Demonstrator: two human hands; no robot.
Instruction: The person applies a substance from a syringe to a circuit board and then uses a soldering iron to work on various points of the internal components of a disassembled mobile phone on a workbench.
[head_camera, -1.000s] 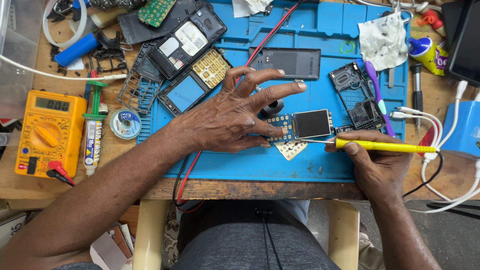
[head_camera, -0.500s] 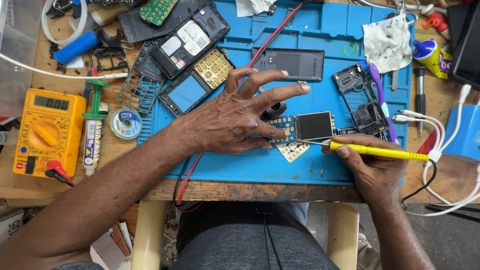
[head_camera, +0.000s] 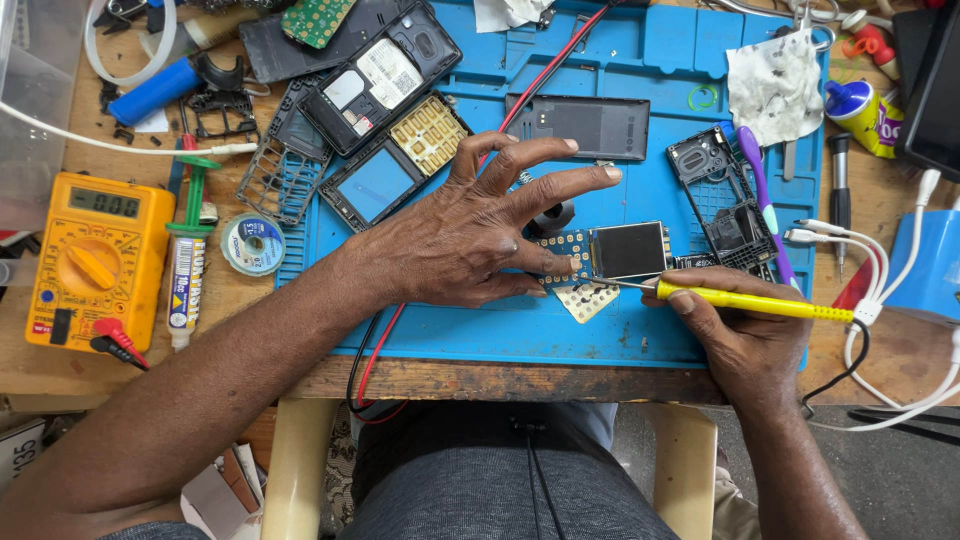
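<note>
My left hand (head_camera: 470, 235) presses down on a small phone circuit board (head_camera: 565, 262) that lies on the blue work mat (head_camera: 640, 330), fingers spread over it. The board carries a small dark screen (head_camera: 628, 250) at its right end. My right hand (head_camera: 745, 335) holds a yellow soldering iron (head_camera: 745, 300) like a pen, its metal tip touching the board just below the screen. A white cable runs off the iron's handle to the right.
A yellow multimeter (head_camera: 90, 255), a syringe tube (head_camera: 185, 280) and a solder wick spool (head_camera: 252, 245) lie left of the mat. Phone shells, keypads (head_camera: 428, 133), a dark back cover (head_camera: 580, 125), a purple toothbrush (head_camera: 765, 200) and a stained cloth (head_camera: 775, 85) crowd the mat's top.
My hands and the iron hold almost the same pose. The view has shifted slightly; the iron's tip stays on the board.
</note>
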